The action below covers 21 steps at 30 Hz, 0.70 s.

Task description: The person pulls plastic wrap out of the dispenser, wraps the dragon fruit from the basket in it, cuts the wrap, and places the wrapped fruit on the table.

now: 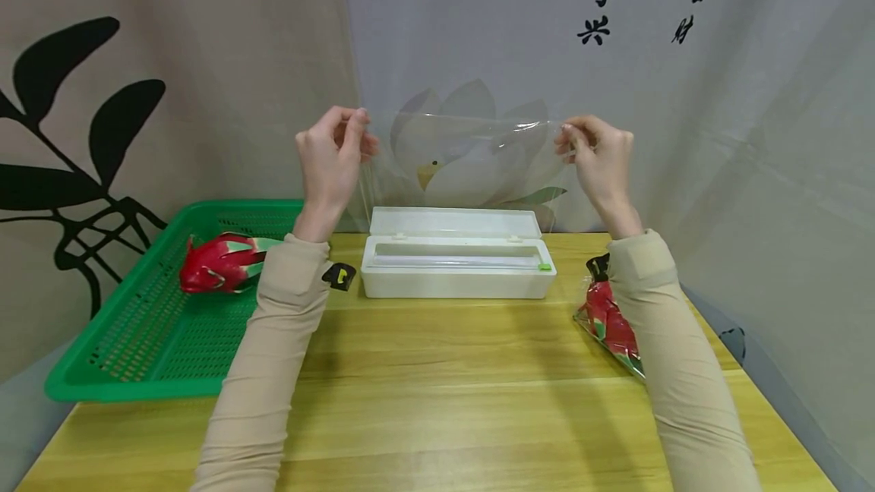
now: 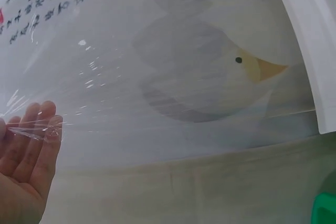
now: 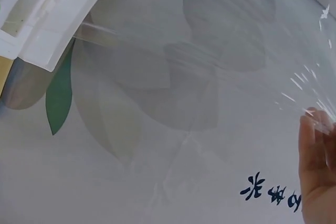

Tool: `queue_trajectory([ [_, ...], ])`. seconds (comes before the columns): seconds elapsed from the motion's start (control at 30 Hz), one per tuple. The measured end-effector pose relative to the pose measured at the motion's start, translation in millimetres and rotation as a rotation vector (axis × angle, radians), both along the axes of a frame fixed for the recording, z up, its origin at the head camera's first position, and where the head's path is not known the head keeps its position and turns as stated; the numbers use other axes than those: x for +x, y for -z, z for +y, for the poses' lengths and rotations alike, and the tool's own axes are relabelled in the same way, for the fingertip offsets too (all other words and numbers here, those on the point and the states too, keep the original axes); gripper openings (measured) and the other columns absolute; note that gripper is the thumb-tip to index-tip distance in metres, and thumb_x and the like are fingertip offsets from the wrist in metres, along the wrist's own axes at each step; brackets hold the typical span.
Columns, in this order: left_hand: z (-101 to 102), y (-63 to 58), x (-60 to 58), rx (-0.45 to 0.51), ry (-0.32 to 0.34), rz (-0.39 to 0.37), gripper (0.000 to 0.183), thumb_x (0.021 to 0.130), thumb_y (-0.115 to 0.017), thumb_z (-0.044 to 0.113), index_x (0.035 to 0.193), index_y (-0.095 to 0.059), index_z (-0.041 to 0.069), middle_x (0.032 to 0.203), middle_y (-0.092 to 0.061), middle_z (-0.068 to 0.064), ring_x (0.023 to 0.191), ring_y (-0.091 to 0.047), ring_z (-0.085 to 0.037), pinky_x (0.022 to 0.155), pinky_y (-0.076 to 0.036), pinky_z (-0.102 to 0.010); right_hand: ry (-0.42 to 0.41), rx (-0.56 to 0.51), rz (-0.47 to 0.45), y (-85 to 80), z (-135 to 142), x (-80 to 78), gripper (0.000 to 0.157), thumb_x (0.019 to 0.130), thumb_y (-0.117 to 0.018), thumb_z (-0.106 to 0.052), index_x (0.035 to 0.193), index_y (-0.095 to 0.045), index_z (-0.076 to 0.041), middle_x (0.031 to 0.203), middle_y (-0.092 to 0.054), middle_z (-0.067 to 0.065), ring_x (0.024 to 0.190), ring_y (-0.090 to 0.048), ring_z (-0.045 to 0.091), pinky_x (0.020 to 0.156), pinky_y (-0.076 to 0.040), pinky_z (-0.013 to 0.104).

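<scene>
basket [image 1: 143, 392] left on table [image 1: 437, 386], fruit [image 1: 222, 264] in it; box [image 1: 458, 285] centre, film [image 1: 472, 150] seemingly behind; second fruit [image 1: 611, 323] right.

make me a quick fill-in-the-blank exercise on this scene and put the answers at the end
1. The left hand and the right hand hold up clear film; the open box below them is coloured ____.
2. The colour of the basket is ____.
3. The number of dragon fruits visible inside it is ____.
4. In the head view, the wrapped fruit on the table is partly hidden by the ____ sleeve.

Missing words: white; green; one; right
</scene>
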State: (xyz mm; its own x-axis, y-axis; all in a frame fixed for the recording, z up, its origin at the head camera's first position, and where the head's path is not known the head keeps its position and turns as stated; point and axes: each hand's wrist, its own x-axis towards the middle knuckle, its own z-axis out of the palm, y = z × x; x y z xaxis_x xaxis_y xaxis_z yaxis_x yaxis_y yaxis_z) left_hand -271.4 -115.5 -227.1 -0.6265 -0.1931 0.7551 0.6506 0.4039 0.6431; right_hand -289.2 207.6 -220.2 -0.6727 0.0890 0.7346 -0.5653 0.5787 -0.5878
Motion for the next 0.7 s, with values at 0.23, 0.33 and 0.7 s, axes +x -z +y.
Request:
queue_trajectory([
  [0.23, -0.4, -6.8, 0.8, 0.002, 0.006, 0.03, 0.036, 0.097, -0.053, 0.026, 0.092, -0.066, -0.007, 0.075, -0.07, -0.022, 0.054, -0.057, 0.009, 0.053, -0.049, -0.011, 0.006, -0.002, 0.006, -6.1, -0.5, 1.0, 0.019, 0.093, -0.058, -0.009, 0.097, -0.069, 0.007, 0.088, -0.069, 0.028, 0.059, -0.058, -0.007, 0.057, -0.05, 0.009],
  [0.33, -0.6, -9.8, 2.1, 0.0, 0.006, 0.041, 0.035, 0.097, -0.053, 0.025, 0.092, -0.067, -0.007, 0.074, -0.07, -0.022, 0.054, -0.057, 0.01, 0.052, -0.05, -0.012, 0.011, -0.002, 0.012, -8.6, -0.7, 1.3, 0.019, 0.093, -0.058, -0.009, 0.097, -0.069, 0.006, 0.088, -0.069, 0.027, 0.059, -0.058, -0.007, 0.057, -0.051, 0.009],
  [0.7, -2.6, -18.6, 6.6, -0.008, 0.005, 0.066, 0.034, 0.097, -0.054, 0.025, 0.092, -0.066, -0.006, 0.076, -0.071, -0.022, 0.054, -0.057, 0.011, 0.055, -0.052, -0.015, 0.015, -0.025, 0.044, -18.4, -4.1, 5.6, 0.019, 0.092, -0.059, -0.009, 0.097, -0.069, 0.007, 0.086, -0.07, 0.026, 0.058, -0.059, -0.007, 0.056, -0.05, 0.008],
])
